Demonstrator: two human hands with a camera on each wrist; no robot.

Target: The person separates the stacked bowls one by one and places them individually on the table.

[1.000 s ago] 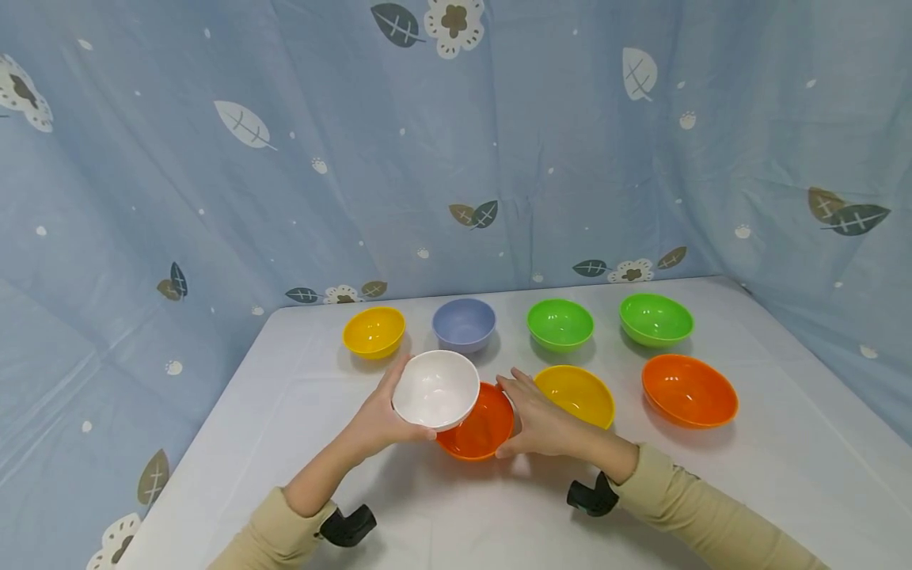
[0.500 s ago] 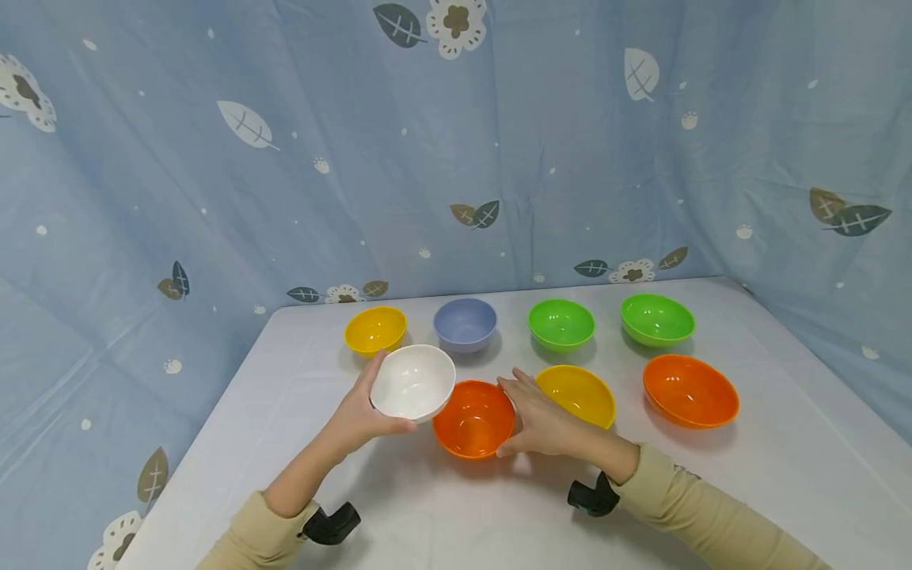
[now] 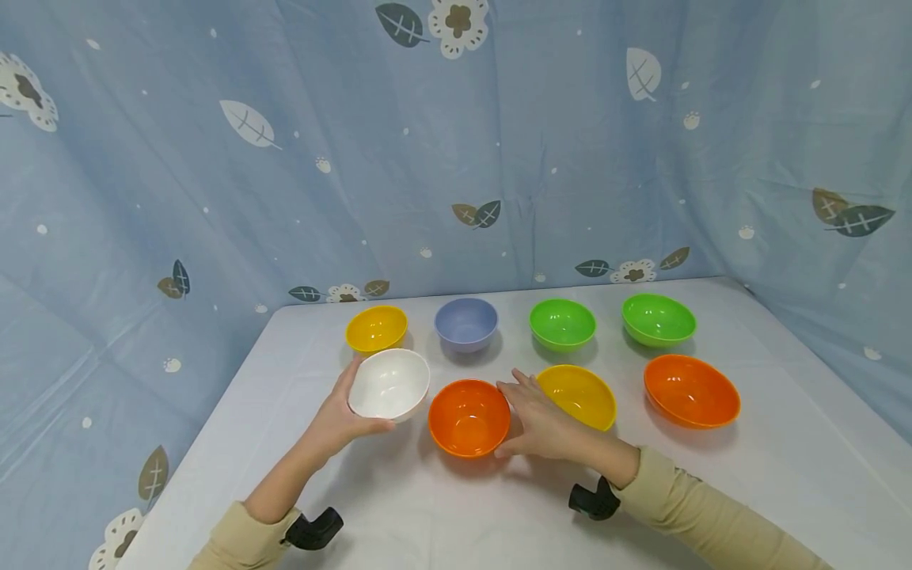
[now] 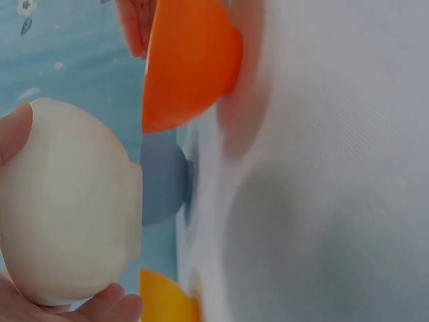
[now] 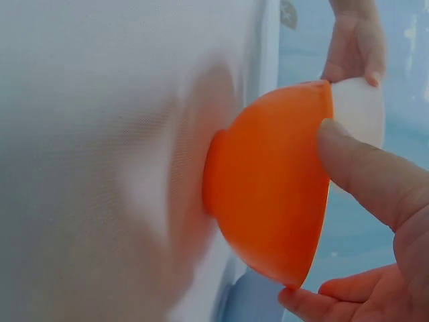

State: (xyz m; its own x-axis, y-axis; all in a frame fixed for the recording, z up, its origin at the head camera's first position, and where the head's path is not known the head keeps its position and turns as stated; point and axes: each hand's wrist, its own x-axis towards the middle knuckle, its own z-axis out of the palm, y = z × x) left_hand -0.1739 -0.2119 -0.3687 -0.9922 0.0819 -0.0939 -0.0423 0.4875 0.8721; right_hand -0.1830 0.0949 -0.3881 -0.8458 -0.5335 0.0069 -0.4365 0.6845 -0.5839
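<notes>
My left hand (image 3: 340,417) holds a white bowl (image 3: 389,385) by its left side, thumb at the near rim and fingers at the far side. The left wrist view shows the white bowl (image 4: 70,201) raised over the table, its foot ring toward the cloth. To its right is a smaller orange bowl (image 3: 469,419), upright. My right hand (image 3: 545,423) grips that bowl from the right. In the right wrist view the thumb (image 5: 355,161) lies at the orange bowl's rim, and fingertips touch the rim's opposite side.
A yellow bowl (image 3: 580,400) sits partly behind my right hand, with a larger orange bowl (image 3: 689,392) farther right. Along the back stand a small yellow bowl (image 3: 376,328), a blue-purple bowl (image 3: 466,326) and two green bowls (image 3: 562,326). A patterned blue curtain (image 3: 399,158) hangs behind the table.
My left hand has carried the white bowl leftward, from overlapping the orange bowl to beside it. The orange bowl has shifted very slightly left; my right hand has hardly moved.
</notes>
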